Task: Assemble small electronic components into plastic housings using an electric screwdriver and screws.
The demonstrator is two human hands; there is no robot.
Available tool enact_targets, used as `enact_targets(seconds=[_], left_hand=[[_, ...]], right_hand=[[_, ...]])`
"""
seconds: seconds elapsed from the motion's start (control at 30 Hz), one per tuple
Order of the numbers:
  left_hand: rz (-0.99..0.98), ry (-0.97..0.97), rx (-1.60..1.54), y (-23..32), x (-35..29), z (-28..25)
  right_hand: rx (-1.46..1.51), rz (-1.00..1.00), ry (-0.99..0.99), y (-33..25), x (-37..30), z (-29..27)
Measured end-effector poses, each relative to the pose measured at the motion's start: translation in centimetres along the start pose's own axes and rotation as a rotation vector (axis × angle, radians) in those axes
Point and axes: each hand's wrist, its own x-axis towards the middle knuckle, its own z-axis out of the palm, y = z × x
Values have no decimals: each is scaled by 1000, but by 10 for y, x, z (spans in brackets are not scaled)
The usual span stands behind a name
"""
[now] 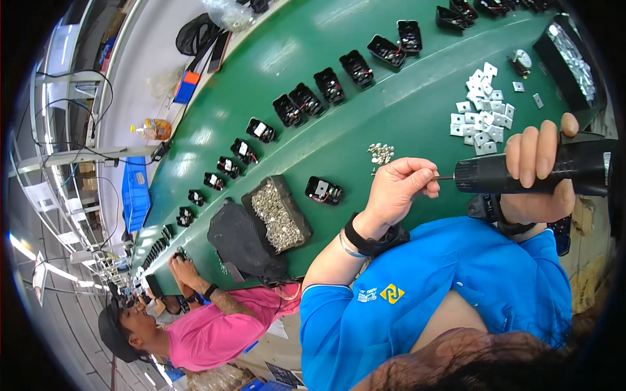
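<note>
Holding black power screwdriver point(475, 174) in right hand point(545, 155), with fingers and thumb wrapped around body. Held sideways near green table point(352, 124), with bit point(446, 177) aimed left at left hand point(403, 184). Pressing left thumb and fingertips together at bit tip; cannot tell about anything small pinched there. Just beyond left hand, on table: small pile of screws point(380, 154). Beyond screwdriver: heap of silver square plates point(482, 118), with black box point(553, 65) of shiny parts farther right. Left of left hand: lone casing point(336, 193), black, with parts inside, then dark tray point(298, 207) full of small metal pieces point(275, 218), touching black bag point(240, 238). Farther back: row of black casings point(355, 68). Lower left: co-worker in pink point(215, 332).
</note>
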Motion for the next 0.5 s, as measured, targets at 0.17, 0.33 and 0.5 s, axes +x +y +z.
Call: enact_targets(seconds=[0.17, 0.33, 0.5], left_hand=[[-81, -61, -79, -9, 11, 8], [-141, -58, -111, -15, 15, 11], [-202, -65, -184, -19, 19, 18]], right_hand=[[-47, -4, 11, -12, -3, -4], [-85, -57, -17, -17, -4, -9], [-92, -90, -46, -22, -4, -14]])
